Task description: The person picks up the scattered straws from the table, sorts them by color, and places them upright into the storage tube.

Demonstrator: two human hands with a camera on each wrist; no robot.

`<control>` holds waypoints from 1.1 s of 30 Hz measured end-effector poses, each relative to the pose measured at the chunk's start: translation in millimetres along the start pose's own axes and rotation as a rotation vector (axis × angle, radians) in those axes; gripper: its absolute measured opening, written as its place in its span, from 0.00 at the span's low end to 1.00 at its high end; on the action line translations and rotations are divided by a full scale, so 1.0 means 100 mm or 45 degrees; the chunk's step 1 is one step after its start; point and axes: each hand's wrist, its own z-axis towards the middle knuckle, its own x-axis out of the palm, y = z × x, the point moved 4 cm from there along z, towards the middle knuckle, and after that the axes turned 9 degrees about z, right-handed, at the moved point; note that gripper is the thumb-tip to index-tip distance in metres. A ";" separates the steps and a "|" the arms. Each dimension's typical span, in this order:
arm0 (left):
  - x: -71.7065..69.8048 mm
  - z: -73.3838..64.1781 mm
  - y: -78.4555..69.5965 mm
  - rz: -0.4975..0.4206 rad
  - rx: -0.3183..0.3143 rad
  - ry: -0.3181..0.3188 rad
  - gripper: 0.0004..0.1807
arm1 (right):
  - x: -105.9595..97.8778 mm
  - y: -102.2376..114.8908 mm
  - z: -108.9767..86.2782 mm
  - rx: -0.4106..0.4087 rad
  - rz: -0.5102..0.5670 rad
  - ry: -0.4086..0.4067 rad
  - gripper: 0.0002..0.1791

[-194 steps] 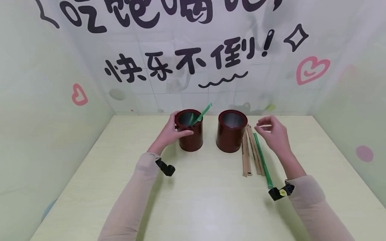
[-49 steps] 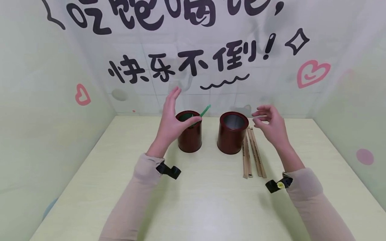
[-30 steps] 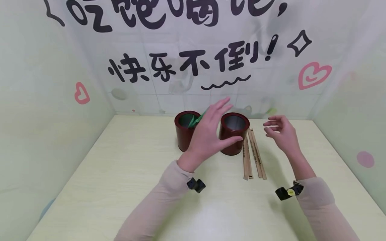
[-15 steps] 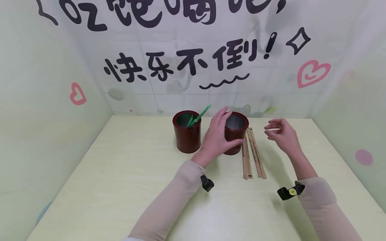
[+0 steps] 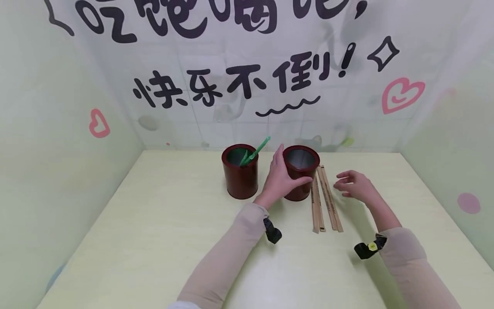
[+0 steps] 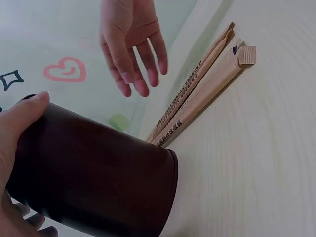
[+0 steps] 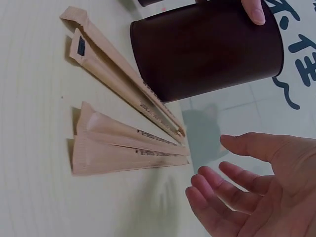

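Observation:
In the head view, my left hand (image 5: 278,182) holds the right dark red canister (image 5: 300,173) by its side, thumb in front and fingers toward the back. The left wrist view shows the thumb (image 6: 30,111) on the canister's wall. To its right, my right hand (image 5: 356,186) hovers with loosely bent fingers, nothing in it. Nearest to that hand are several slim brown paper-wrapped sticks (image 5: 331,201) with printed lettering, lying in two groups beside the canister. Another dark red canister (image 5: 242,182) stands to the left, with green wrapped sticks (image 5: 257,150) leaning in it.
The pale wooden table (image 5: 154,231) ends at a printed back wall (image 5: 216,128) just behind the canisters. Side walls (image 5: 455,171) rise at left and right. A small black camera (image 5: 273,231) sits on the left wrist, another (image 5: 366,249) on the right.
My left hand has left the left canister and moved right to the other one. The green stick beside the brown ones is gone from the table. My right hand has moved lower.

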 end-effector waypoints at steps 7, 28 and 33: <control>0.02 0.00 0.06 -0.182 -0.029 0.023 0.58 | 0.11 -0.14 0.06 0.164 -0.054 0.098 0.25; -0.03 -0.03 0.09 -0.196 -0.030 0.082 0.57 | 0.08 -0.06 0.07 0.141 -0.100 0.073 0.15; -0.04 -0.03 0.11 -0.191 -0.013 0.069 0.57 | -0.03 0.12 0.02 -0.030 0.219 -0.068 0.24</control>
